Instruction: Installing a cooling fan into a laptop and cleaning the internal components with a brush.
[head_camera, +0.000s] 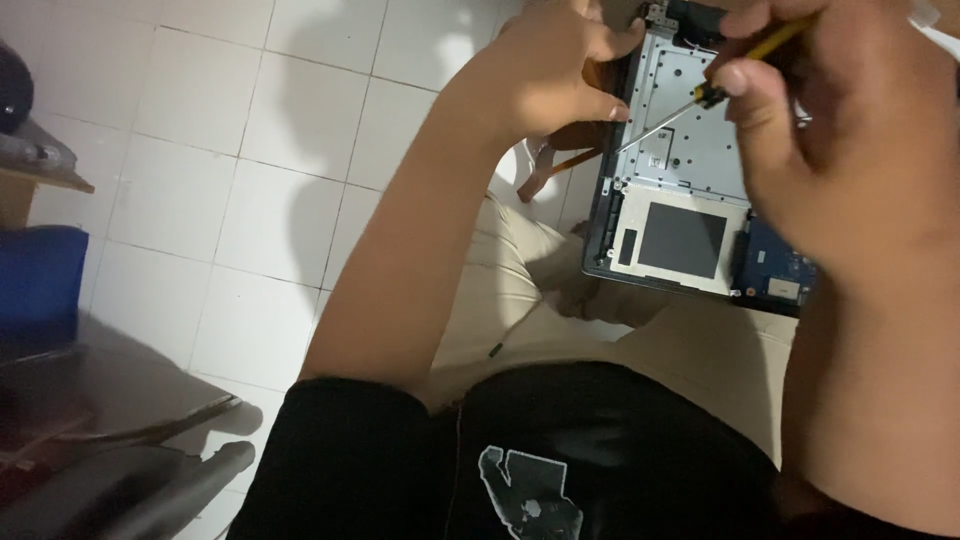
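An opened laptop base (680, 170) with a silver inner plate and a blue circuit board rests on my lap at the upper right. My right hand (850, 140) grips a screwdriver (700, 98) with a yellow and black handle, its thin shaft slanting down to the left over the silver plate. My left hand (555, 70) is curled at the laptop's left edge, fingertips on the rim beside the screwdriver's tip.
White floor tiles (230, 150) fill the left side. A blue object (40, 280) and a wooden shelf edge (45, 180) sit at the far left. Dark metal pieces (130, 470) lie at the lower left. An orange-brown thing (560, 165) lies on the floor by the laptop.
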